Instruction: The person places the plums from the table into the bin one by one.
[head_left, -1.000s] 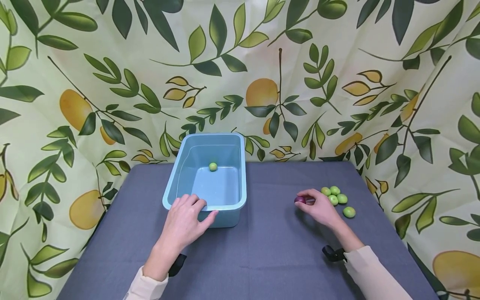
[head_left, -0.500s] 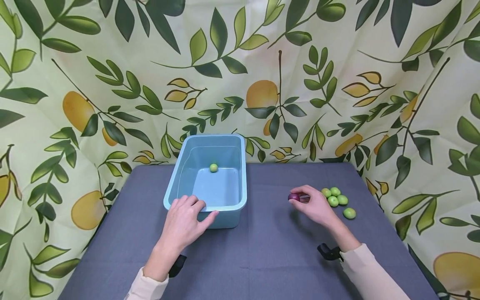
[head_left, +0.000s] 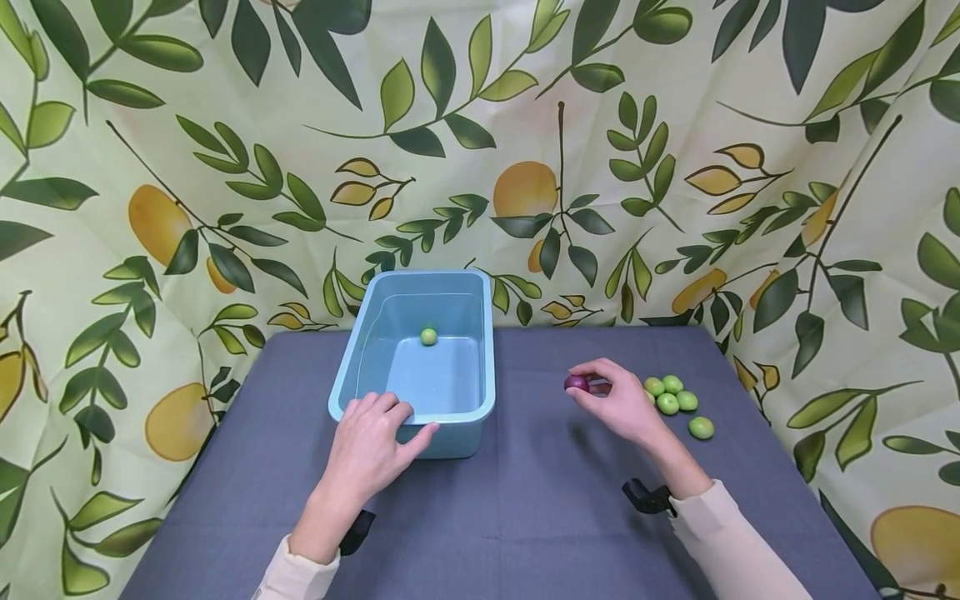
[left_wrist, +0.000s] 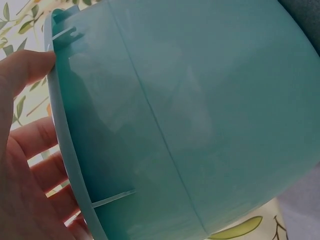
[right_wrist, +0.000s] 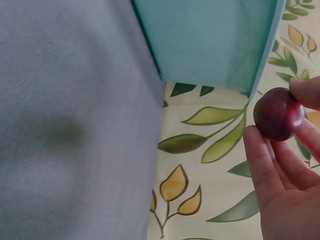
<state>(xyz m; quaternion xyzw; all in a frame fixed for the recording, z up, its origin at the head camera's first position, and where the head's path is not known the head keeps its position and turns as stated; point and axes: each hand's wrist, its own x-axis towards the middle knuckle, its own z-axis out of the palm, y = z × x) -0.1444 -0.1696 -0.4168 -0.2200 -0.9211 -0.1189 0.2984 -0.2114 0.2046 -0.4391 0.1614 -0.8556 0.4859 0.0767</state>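
Note:
My right hand (head_left: 618,402) pinches a dark purple plum (head_left: 577,382) between thumb and fingertips, raised above the cloth to the right of the tub. In the right wrist view the plum (right_wrist: 278,114) shows glossy and whole. My left hand (head_left: 371,442) holds the near rim of a light blue plastic tub (head_left: 486,367), its fingers hooked over the edge. The left wrist view shows the thumb against the rim (left_wrist: 70,130) and the fingers passing behind it. One small green fruit (head_left: 428,337) lies inside the tub, toward the far end.
Several small green fruits (head_left: 667,403) lie clustered on the dark grey-blue tablecloth (head_left: 525,500) at the right, behind my right hand. One green fruit (head_left: 701,427) sits slightly apart, nearer me. A leaf-patterned curtain (head_left: 525,117) borders the table at the back and sides.
My right hand has lifted the plum and moved it left, toward the tub. The left hand has stayed at the tub's rim.

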